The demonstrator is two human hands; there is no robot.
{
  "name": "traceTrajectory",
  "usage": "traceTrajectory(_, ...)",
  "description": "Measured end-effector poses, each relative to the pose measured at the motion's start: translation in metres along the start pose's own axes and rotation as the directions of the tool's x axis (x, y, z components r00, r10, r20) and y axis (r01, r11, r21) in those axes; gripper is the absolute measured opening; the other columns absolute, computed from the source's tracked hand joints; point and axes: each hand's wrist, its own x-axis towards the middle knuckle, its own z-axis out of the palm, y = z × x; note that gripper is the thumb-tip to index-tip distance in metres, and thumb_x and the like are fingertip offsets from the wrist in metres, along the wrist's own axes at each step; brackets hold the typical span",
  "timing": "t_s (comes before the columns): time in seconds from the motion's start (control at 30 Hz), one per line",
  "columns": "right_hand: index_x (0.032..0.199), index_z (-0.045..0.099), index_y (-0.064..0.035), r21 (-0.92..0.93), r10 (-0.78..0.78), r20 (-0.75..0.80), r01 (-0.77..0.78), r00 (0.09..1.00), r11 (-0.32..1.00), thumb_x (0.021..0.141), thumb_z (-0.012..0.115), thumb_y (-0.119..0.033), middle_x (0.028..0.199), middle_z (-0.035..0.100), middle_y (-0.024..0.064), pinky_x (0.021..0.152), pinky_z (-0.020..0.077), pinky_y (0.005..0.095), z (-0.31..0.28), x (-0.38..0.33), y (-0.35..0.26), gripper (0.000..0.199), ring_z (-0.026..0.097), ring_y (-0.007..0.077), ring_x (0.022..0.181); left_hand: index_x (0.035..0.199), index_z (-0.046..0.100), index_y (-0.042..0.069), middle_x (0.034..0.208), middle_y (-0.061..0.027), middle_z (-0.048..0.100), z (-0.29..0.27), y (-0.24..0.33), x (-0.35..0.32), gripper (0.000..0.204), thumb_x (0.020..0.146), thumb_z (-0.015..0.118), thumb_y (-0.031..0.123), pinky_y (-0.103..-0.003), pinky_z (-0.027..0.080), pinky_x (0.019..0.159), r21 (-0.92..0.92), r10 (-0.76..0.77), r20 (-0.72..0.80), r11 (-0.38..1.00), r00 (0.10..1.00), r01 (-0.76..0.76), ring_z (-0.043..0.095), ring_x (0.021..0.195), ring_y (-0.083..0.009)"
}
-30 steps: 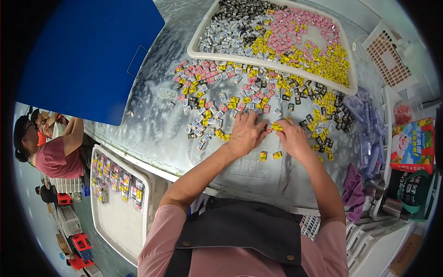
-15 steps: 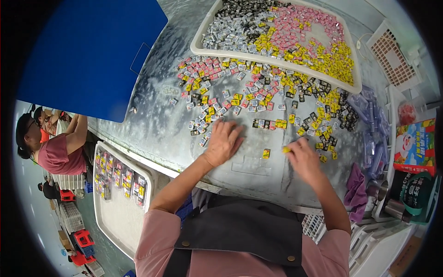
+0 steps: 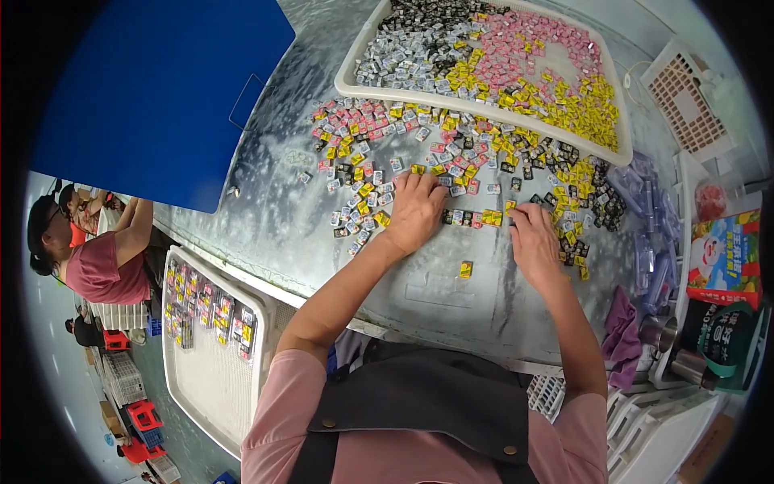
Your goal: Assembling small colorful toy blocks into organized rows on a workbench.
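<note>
My left hand [image 3: 418,211] rests palm down on the metal table, its fingers a little apart and reaching onto loose small packs; its fingertips are partly hidden among them. Beside it runs a short row of small black, white and yellow packs [image 3: 472,218], lying edge to edge. My right hand [image 3: 534,242] is beyond the row's right end with curled fingers, its index fingertip by a small yellow pack [image 3: 510,206]; what its fingers close on is hidden. One yellow pack [image 3: 465,269] lies alone nearer me. Loose pink, yellow, white and black packs [image 3: 363,121] spread behind both hands.
A large white tray [image 3: 484,103] of colour-grouped packs stands at the back. Left are a blue board [image 3: 161,97] and a lower white tray [image 3: 197,387] with filled clear packages. Clear plastic cases [image 3: 653,234] and a purple cloth [image 3: 621,339] lie right. Other people work far left.
My left hand has moved right and away from me, up to the row's left end. My right hand has moved away from me to the loose packs; the yellow pack between its fingers no longer shows.
</note>
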Motion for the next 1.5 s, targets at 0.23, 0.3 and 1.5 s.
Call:
traceTrajectory(0.23,0.112,0.066,-0.0026,-0.007,-0.013,-0.024,0.013,1.0,1.0,0.087,0.068,-0.005,0.114,0.057,0.0116,0.091,0.0478,0.0426,-0.002,0.005,0.0,0.026,0.055,0.033,0.108,0.098,0.064,0.006,0.102,-0.0117,0.062,-0.004,-0.008,-0.012,0.018,0.081,0.071,0.006,-0.047,0.04,0.094,0.024,-0.05,-0.071,0.998,0.996,0.052,0.057,0.097,-0.0326)
traceTrajectory(0.3,0.11,0.067,-0.0029,-0.022,-0.023,-0.009,0.023,1.0,1.0,0.086,0.068,-0.005,0.112,0.057,0.0112,0.091,0.0478,0.0425,0.001,0.005,0.004,0.024,0.055,0.0326,0.107,0.101,0.064,0.005,0.101,-0.0127,0.063,-0.011,-0.004,-0.018,0.021,0.081,0.071,0.009,-0.047,0.04,0.094,0.043,-0.092,-0.01,0.995,0.996,0.092,0.058,0.097,-0.033)
traceTrajectory(1.5,0.111,0.066,-0.006,0.213,-0.085,0.137,0.054,0.987,0.976,0.087,0.072,-0.008,0.106,0.055,0.012,0.078,0.0527,0.0445,0.0,0.001,-0.047,0.025,0.064,0.0335,0.091,0.12,0.067,0.001,0.111,-0.0143,0.059,-0.028,0.005,-0.021,0.038,0.083,0.074,0.008,-0.042,0.043,0.093,-0.271,-0.047,0.281,0.954,0.959,0.126,0.058,0.104,-0.0324)
